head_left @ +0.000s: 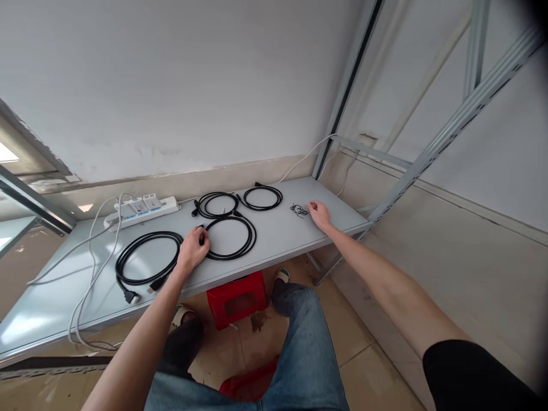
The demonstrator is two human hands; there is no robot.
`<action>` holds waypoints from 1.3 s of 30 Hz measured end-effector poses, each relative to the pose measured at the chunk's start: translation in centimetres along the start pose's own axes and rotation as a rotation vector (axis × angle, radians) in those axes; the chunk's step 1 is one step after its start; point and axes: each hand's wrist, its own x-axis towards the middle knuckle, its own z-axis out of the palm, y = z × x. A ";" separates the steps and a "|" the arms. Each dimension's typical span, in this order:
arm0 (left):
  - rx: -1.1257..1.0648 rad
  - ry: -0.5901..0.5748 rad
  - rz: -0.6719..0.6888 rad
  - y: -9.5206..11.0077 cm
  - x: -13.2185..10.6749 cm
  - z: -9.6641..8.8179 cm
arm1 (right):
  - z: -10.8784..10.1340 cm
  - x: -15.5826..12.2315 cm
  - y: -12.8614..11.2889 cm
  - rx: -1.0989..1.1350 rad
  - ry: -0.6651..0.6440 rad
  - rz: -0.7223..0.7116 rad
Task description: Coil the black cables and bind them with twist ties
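The black coiled cable (230,257) lies near the front edge of the grey tabletop (274,228), its left side at the fingertips of the left hand (194,249). That hand is turned palm inward, forearm slanting up from below, with thumb and fingers curled together around a black end piece (202,238); from here I can't tell which coil it belongs to. The right arm stretches far out, elbow nearly straight, and the right hand (319,215) rests low beside a tangle of thin black ties (298,210). Its fingers are bent towards the thumb, though I can't make out whether anything is pinched there.

The cable's jacket is smooth and glossy, wound in a loose oval. A wider left coil (120,262) sits past the left wrist, showing a chunky plug (132,297); two more rings, the back coil (214,217) and the far coil (262,208), lie towards the plaster wall (192,85).

A white plastic power strip (169,205) with blue patches carries adapters (150,201), their markings too small to read. Slotted metal framing (454,125) rises at right; a red plastic stool (237,299) stands below.
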 end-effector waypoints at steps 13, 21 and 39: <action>0.012 -0.011 0.012 0.2 0.0 -0.2 | 1.8 -1.8 -2.1 -0.115 0.100 -0.304; 0.008 -0.013 -0.002 0.4 -0.1 -0.1 | 0.8 -1.5 -3.7 0.076 0.283 -0.272; 0.052 -0.019 0.040 1.0 -0.5 -0.5 | 9.6 -11.8 -15.0 0.566 -0.294 -0.218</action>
